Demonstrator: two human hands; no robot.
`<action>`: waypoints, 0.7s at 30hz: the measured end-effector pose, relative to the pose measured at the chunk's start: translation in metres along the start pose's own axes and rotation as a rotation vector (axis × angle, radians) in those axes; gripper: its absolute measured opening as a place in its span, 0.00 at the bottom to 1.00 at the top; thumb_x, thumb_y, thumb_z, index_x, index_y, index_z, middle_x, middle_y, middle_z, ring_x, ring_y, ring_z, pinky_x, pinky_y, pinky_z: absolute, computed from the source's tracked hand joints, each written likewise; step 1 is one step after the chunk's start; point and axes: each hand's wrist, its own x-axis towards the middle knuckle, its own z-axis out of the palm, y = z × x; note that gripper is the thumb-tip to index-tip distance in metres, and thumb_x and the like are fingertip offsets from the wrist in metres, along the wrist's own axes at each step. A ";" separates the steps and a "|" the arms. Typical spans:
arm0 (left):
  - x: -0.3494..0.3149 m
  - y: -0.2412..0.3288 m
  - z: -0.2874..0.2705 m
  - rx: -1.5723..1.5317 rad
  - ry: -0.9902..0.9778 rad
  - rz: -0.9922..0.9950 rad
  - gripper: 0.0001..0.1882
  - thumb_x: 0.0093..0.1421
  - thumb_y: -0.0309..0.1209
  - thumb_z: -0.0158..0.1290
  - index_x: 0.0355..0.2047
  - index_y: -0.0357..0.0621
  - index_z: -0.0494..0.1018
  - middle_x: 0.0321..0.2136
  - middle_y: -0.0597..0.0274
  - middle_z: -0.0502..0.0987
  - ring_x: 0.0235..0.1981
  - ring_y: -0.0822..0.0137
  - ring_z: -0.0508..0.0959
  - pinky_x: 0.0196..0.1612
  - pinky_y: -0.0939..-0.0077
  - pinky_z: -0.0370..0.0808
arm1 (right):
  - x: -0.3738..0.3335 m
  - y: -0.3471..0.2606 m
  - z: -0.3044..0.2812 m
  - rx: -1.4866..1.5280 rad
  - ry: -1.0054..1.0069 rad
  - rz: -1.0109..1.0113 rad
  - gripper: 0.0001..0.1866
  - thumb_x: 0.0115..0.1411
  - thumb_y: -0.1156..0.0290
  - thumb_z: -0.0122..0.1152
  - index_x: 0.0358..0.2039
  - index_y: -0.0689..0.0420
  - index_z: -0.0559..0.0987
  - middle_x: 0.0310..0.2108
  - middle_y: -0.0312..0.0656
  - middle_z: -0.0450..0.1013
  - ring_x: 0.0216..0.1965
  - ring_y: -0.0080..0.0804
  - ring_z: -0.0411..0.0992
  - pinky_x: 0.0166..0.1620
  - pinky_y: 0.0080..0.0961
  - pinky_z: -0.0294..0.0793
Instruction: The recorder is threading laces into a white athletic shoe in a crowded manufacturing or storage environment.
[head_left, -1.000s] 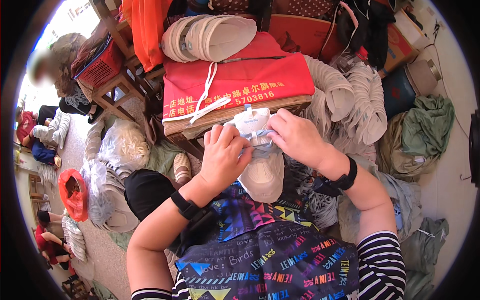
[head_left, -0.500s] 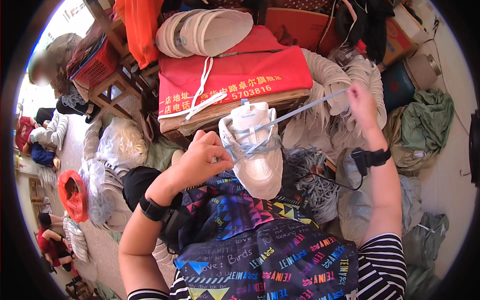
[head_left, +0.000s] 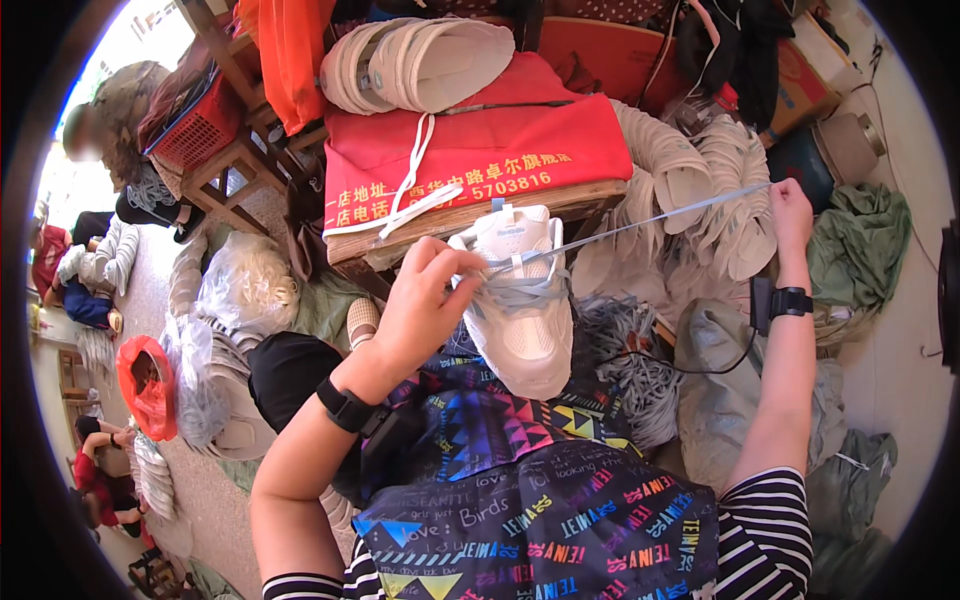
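A white sneaker (head_left: 522, 345) rests toe toward me above my patterned apron (head_left: 520, 500), its heel by the wooden stool's edge. Grey-blue lacing crosses its tongue. From there a flat grey-blue shoelace (head_left: 660, 215) runs taut up to the right. Out at arm's length, my right hand (head_left: 792, 213) is closed around the far end of that lace. My left hand (head_left: 430, 300) is at the shoe's left eyelet row, thumb and fingers pinched on the lacing; its fingertips partly cover what they grip.
A wooden stool (head_left: 450, 230) with a red cloth (head_left: 470, 135) bears nested shoe uppers (head_left: 440, 65) and a white lace. More stacked uppers (head_left: 735, 190) stand to the right. A bundle of grey laces (head_left: 640, 370) lies beside my lap. Bags and other people are at the left.
My right hand has moved outward to the right, drawing the lace longer and straighter. My left hand has shifted up and right onto the lacing.
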 end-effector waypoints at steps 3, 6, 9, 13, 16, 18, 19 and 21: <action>0.004 -0.004 -0.004 0.088 0.091 0.038 0.09 0.53 0.22 0.60 0.35 0.42 0.77 0.30 0.61 0.69 0.32 0.63 0.70 0.35 0.74 0.69 | -0.024 -0.034 0.016 -0.057 -0.100 -0.214 0.09 0.60 0.66 0.55 0.38 0.56 0.77 0.35 0.50 0.76 0.38 0.51 0.75 0.40 0.41 0.73; 0.014 0.001 -0.007 0.261 0.063 0.101 0.09 0.50 0.25 0.63 0.33 0.44 0.77 0.33 0.60 0.67 0.37 0.59 0.68 0.42 0.67 0.68 | -0.088 -0.139 0.018 0.367 -0.167 -0.495 0.08 0.57 0.73 0.59 0.38 0.57 0.76 0.36 0.48 0.73 0.38 0.47 0.73 0.42 0.37 0.73; 0.018 0.007 -0.001 0.370 0.005 0.055 0.09 0.47 0.29 0.64 0.29 0.45 0.77 0.35 0.59 0.66 0.43 0.54 0.66 0.49 0.61 0.65 | -0.147 -0.221 -0.010 0.529 -0.605 -0.640 0.08 0.55 0.71 0.62 0.34 0.59 0.76 0.34 0.46 0.71 0.36 0.44 0.73 0.38 0.35 0.73; 0.025 0.015 0.003 0.418 -0.043 0.069 0.07 0.45 0.26 0.62 0.26 0.44 0.75 0.35 0.59 0.66 0.43 0.54 0.66 0.48 0.62 0.65 | -0.184 -0.245 -0.002 0.599 -0.745 -0.635 0.11 0.54 0.69 0.65 0.34 0.58 0.73 0.33 0.44 0.70 0.34 0.43 0.74 0.36 0.36 0.73; 0.027 0.015 0.000 0.479 0.006 0.184 0.08 0.44 0.24 0.60 0.27 0.44 0.74 0.35 0.60 0.66 0.41 0.55 0.67 0.46 0.63 0.65 | -0.190 -0.247 -0.003 0.591 -0.703 -0.592 0.13 0.53 0.69 0.66 0.34 0.56 0.72 0.34 0.42 0.69 0.34 0.43 0.74 0.35 0.37 0.73; 0.028 0.014 -0.004 0.523 0.079 0.275 0.09 0.43 0.24 0.59 0.27 0.44 0.73 0.35 0.61 0.66 0.40 0.56 0.68 0.45 0.63 0.65 | -0.195 -0.250 -0.008 0.562 -0.708 -0.543 0.13 0.52 0.69 0.67 0.34 0.56 0.71 0.34 0.42 0.70 0.34 0.43 0.74 0.35 0.37 0.73; 0.028 0.013 -0.006 0.565 0.116 0.323 0.10 0.42 0.24 0.59 0.27 0.44 0.73 0.35 0.61 0.67 0.39 0.57 0.68 0.44 0.63 0.65 | -0.199 -0.252 -0.010 0.585 -0.736 -0.494 0.13 0.53 0.70 0.67 0.34 0.57 0.72 0.34 0.41 0.69 0.31 0.38 0.73 0.35 0.33 0.73; 0.027 0.012 -0.010 0.606 0.151 0.371 0.11 0.42 0.25 0.59 0.28 0.45 0.72 0.35 0.62 0.67 0.39 0.58 0.69 0.43 0.64 0.65 | -0.208 -0.250 -0.010 0.607 -0.765 -0.444 0.12 0.53 0.71 0.67 0.34 0.57 0.73 0.33 0.40 0.68 0.29 0.33 0.73 0.35 0.29 0.74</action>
